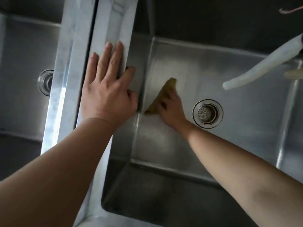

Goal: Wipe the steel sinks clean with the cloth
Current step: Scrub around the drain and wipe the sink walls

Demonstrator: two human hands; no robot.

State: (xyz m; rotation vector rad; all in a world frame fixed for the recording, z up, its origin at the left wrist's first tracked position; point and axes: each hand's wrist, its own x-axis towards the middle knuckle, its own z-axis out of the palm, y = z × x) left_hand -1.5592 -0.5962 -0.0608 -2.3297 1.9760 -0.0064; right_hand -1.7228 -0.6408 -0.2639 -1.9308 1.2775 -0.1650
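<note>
1. Left hand [106, 89]: flat on the brushed-steel divider rim [114, 30] between the 2 basins. Fingers [117, 58] straight and slightly spread along the rim, thumb hooked over its right edge onto the basin wall. Grips nothing.
2. Right hand [172, 108]: down on the floor of the right steel sink basin [229, 145], fingers curled onto the olive-yellow folded cloth [164, 94], pressing it to the steel. Motion blur here; exact finger spacing unclear.
3. Cloth: sticks out past the right fingertips, up against the basin's left wall, just below the left thumb.
4. Round steel drain strainer [207, 113]: right of the right wrist, apart from it.
5. Pale white hose [265, 63]: hangs over the basin, well beyond the right fingers.
6. Left steel sink basin [24, 63]: beyond the left hand's little-finger side, own drain [45, 82] partly hidden by the rim.
</note>
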